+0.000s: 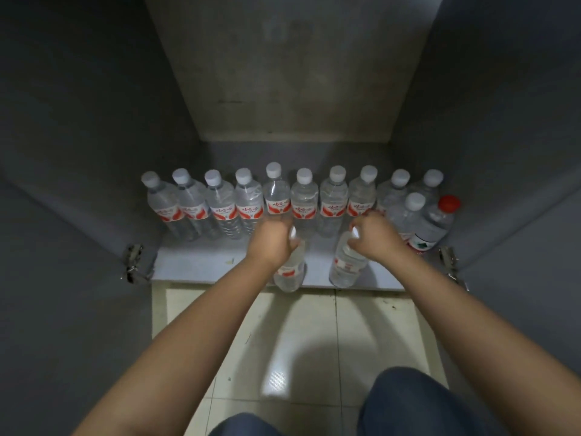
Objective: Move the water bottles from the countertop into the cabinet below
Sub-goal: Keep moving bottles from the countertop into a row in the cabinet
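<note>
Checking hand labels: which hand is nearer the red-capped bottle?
Right. The right hand grips a bottle just to the left of the red-capped bottle at the shelf's right end. The left hand grips another bottle farther left, near mid-shelf.

Left hand (pixel 273 239), right hand (pixel 375 236) each grip bottle at cabinet floor (pixel 201 262) front.

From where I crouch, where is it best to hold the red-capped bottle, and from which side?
Probably the neck under its cap, from above. The red-capped bottle stands upright in the right corner; a white-capped bottle crowds its left side and the cabinet wall is close on its right.
</note>
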A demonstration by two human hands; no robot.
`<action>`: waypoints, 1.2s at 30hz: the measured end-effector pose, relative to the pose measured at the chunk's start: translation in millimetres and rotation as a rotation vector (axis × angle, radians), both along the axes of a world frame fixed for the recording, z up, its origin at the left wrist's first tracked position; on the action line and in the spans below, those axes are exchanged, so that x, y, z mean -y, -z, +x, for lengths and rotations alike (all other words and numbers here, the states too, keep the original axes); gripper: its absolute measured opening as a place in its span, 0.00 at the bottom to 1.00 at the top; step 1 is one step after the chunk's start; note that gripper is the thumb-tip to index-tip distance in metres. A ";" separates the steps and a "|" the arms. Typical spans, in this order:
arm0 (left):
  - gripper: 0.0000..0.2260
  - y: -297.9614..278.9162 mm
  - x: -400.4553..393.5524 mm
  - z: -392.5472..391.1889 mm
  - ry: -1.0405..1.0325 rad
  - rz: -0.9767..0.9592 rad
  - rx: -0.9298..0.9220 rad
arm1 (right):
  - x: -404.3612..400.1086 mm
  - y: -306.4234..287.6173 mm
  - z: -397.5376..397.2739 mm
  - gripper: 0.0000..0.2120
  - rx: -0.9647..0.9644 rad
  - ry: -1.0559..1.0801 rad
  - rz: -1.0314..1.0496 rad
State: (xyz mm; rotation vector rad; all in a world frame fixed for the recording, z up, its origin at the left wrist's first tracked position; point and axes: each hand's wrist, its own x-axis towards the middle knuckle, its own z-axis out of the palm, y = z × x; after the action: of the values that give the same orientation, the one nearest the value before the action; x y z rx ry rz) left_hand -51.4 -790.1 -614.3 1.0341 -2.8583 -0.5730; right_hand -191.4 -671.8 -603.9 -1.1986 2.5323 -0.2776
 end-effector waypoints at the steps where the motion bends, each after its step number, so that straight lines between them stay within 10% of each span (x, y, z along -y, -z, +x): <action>1: 0.18 3.3 0.6 4.3 0.031 -0.016 0.000 | 0.9 0.1 -0.6 0.15 -0.031 -0.041 0.023; 14: 0.21 5.6 10.2 -16.9 -0.375 0.017 0.018 | 3.9 -1.9 -10.7 0.25 -0.257 0.059 0.197; 25: 0.20 13.5 19.8 23.3 0.234 -0.034 -0.028 | -2.3 -7.9 -18.8 0.13 -0.184 -0.295 0.156; 31: 0.17 9.4 10.7 -17.9 -0.312 -0.042 -0.060 | -0.1 -1.7 -18.6 0.24 -0.307 0.114 0.178; 36: 0.18 7.7 18.0 -21.9 -0.322 -0.042 -0.071 | -7.1 -9.4 -24.5 0.21 -0.112 -0.197 0.154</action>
State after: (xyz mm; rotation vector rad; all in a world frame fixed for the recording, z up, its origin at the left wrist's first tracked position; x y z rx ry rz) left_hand -73.3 -808.1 -622.0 1.3969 -2.5537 -0.5089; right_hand -215.9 -664.7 -594.6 -1.4237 2.4507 0.0327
